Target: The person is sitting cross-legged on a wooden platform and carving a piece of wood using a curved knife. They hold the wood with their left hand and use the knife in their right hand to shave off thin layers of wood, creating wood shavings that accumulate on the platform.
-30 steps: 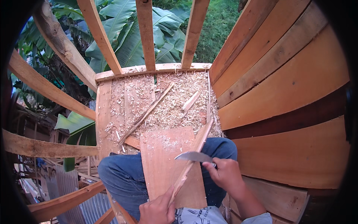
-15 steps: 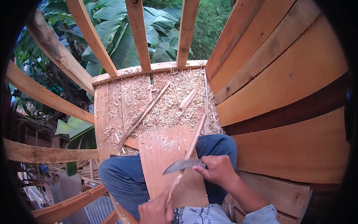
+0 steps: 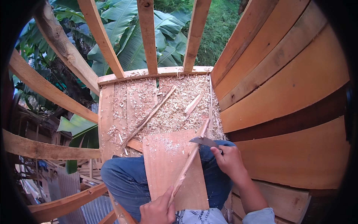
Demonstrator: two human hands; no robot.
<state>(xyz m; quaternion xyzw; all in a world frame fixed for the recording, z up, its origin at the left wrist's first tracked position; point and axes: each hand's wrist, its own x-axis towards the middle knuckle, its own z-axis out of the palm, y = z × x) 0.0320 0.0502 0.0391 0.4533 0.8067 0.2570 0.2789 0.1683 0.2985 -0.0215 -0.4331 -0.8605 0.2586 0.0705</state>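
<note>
A long peeled wooden stick (image 3: 185, 168) slants from lower left to upper right over a flat wooden board (image 3: 160, 160) that rests on my lap. My left hand (image 3: 158, 210) is closed around the near end of the stick. My right hand (image 3: 228, 161) grips the handle of a knife (image 3: 204, 141) with a curved grey blade. The blade lies across the upper part of the stick, its tip pointing left, and seems to touch the wood. Pale shavings are scattered on the board's far half.
Curled shavings (image 3: 164, 119) cover much of the plank floor ahead. A long thin stick (image 3: 149, 117) and a short wood piece (image 3: 193, 104) lie among them. Upright slats (image 3: 147, 37) fence the front and left; a plank wall (image 3: 276, 108) stands close on the right.
The knife and my right hand have moved up and away along the stick, from its middle toward its far end. My left hand still holds the near end. The whole view has shifted slightly.
</note>
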